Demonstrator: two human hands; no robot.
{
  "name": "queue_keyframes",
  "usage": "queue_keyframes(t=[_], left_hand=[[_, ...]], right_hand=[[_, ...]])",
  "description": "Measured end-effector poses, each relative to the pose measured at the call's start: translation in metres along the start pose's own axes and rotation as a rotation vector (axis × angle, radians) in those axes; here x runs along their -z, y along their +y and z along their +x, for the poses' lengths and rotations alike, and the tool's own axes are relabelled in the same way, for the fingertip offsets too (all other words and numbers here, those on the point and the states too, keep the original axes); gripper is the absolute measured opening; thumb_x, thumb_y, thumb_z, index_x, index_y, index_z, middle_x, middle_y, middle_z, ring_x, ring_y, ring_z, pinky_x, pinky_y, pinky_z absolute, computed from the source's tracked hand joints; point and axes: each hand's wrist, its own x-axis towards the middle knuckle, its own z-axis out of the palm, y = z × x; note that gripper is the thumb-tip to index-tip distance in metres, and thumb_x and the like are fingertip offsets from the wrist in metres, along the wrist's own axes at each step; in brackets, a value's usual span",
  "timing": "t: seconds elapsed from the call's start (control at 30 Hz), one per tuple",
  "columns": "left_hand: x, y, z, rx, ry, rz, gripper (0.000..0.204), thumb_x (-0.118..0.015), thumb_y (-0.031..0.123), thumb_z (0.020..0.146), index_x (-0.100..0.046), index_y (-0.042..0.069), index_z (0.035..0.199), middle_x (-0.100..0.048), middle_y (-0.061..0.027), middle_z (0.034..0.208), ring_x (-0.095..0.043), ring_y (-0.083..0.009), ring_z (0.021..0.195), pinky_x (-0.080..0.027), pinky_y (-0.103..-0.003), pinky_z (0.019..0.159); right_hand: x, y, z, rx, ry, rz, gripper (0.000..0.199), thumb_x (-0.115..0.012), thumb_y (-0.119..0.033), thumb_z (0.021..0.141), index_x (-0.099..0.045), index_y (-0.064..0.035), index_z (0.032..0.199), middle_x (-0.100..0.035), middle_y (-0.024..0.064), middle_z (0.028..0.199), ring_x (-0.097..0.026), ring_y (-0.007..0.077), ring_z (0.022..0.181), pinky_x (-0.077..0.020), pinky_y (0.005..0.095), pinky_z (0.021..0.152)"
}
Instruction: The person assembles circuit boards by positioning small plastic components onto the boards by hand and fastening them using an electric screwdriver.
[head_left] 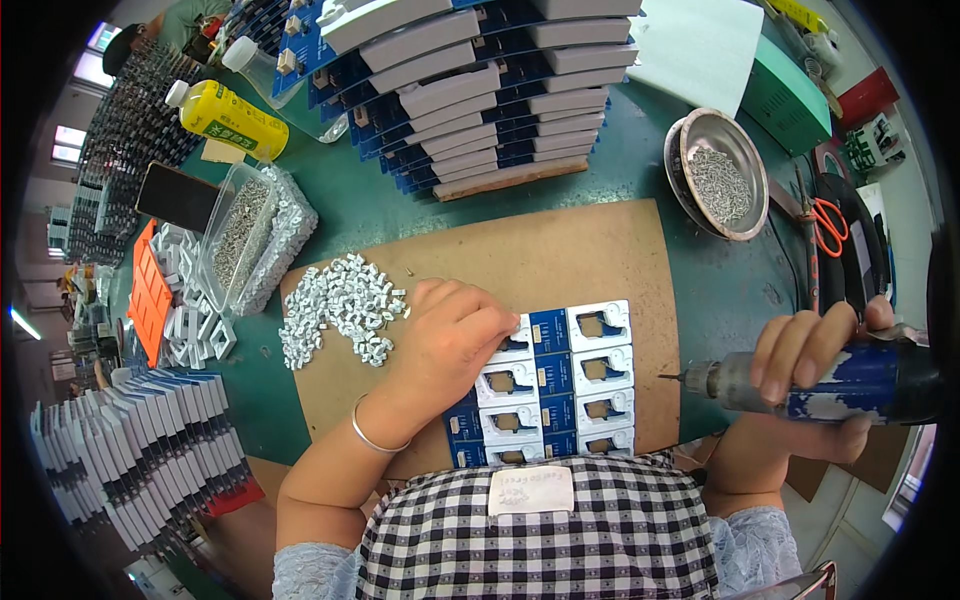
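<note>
In my right hand (815, 350) is a worn blue electric screwdriver (885, 380), held sideways with its thin bit pointing left. The bit is apart from the boards. My left hand (452, 335) reaches over the top left of a block of blue circuit boards (555, 374) fitted with white plastic frames (601, 344). Its fingertips are pinched at the upper frame; what they hold, if anything, is hidden. Left of that hand lies a pile of small white plastic pieces (340, 305). The boards rest on a brown cardboard sheet (655, 270).
Tall stacked boards (465, 130) stand behind the cardboard. A metal bowl of screws (722, 190) is at the back right, near orange-handled scissors (830, 228). On the left are a clear tub of small metal parts (240, 235), a yellow bottle (235, 120) and more stacked boards (150, 460).
</note>
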Motion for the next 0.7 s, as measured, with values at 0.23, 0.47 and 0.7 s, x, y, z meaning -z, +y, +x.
queue_keyframes(t=[0.23, 0.47, 0.7], left_hand=[[0.002, -0.004, 0.000, -0.091, 0.001, -0.006, 0.020, -0.072, -0.002, 0.066, -0.068, 0.010, 0.082, -0.063, -0.0012, 0.078, -0.058, -0.0209, 0.075, -0.043, -0.034, 0.074], [0.002, -0.006, -0.005, -0.186, -0.023, -0.023, 0.022, -0.072, -0.002, 0.065, -0.067, 0.009, 0.084, -0.061, -0.0016, 0.080, -0.058, -0.0213, 0.075, -0.043, -0.036, 0.073], [0.001, -0.002, -0.003, -0.174, -0.003, 0.008, 0.025, -0.071, -0.002, 0.065, -0.066, 0.008, 0.087, -0.061, -0.0031, 0.083, -0.057, -0.0219, 0.078, -0.042, -0.036, 0.074]], right_hand=[[-0.017, 0.004, 0.003, -0.080, 0.085, 0.004, 0.081, -0.076, -0.043, 0.080, -0.032, -0.0083, 0.138, -0.057, 0.0097, 0.080, -0.061, 0.0243, 0.061, -0.0503, 0.0375, 0.056], [-0.039, 0.026, 0.012, -0.083, 0.042, 0.032, 0.075, -0.066, -0.039, 0.084, -0.031, 0.0007, 0.137, -0.054, 0.0104, 0.079, -0.058, 0.0213, 0.059, -0.0490, 0.0343, 0.055], [-0.055, 0.047, 0.025, -0.185, -0.019, 0.147, 0.071, -0.065, -0.036, 0.086, -0.031, -0.0001, 0.138, -0.056, 0.0133, 0.083, -0.063, 0.0250, 0.067, -0.0513, 0.0384, 0.061]])
